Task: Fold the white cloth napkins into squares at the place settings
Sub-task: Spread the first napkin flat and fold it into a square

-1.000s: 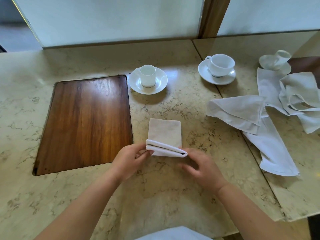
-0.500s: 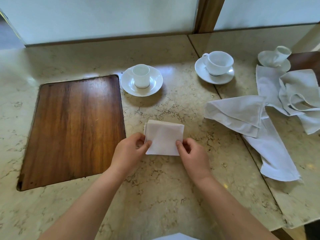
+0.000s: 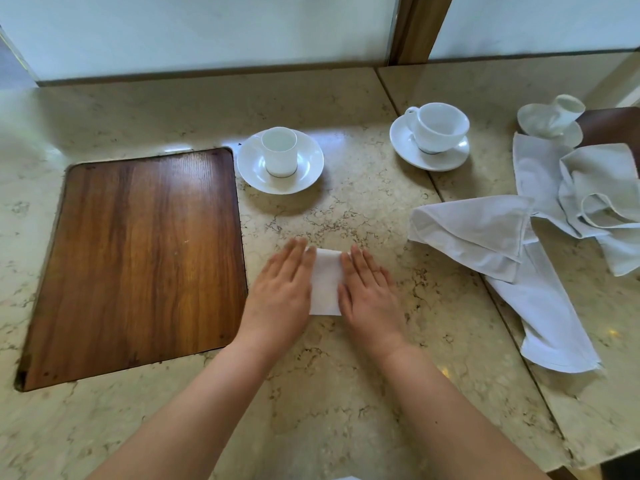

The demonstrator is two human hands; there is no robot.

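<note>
Both palms are down flat now, my left hand (image 3: 282, 289) on the left side of the folded napkin (image 3: 325, 282) and my right hand (image 3: 369, 292) on the right side, fingers straight and together, pressing rather than gripping, nothing curled around the cloth. The napkin lies on the marble counter (image 3: 346, 393) in the middle of my view, a small white rectangle with only a strip of it showing between my hands; how square it is I cannot tell with my hands over its sides. At nine o'clock from it sits the dark wooden inset panel (image 3: 138, 265), just beside my left hand. Up at twelve o'clock, a touch left, stands a small straight-sided cup on its saucer (image 3: 280, 162), well apart from the napkin. At one o'clock there's a wider cup with a handle on its own saucer (image 3: 431, 136). Over at three o'clock lies a loose unfolded napkin (image 3: 485, 237), draped across the seam in the counter, and beyond it at two o'clock a rumpled heap of more white cloths (image 3: 595, 192), with a third cup and saucer (image 3: 552, 119) behind them near the far edge.
</note>
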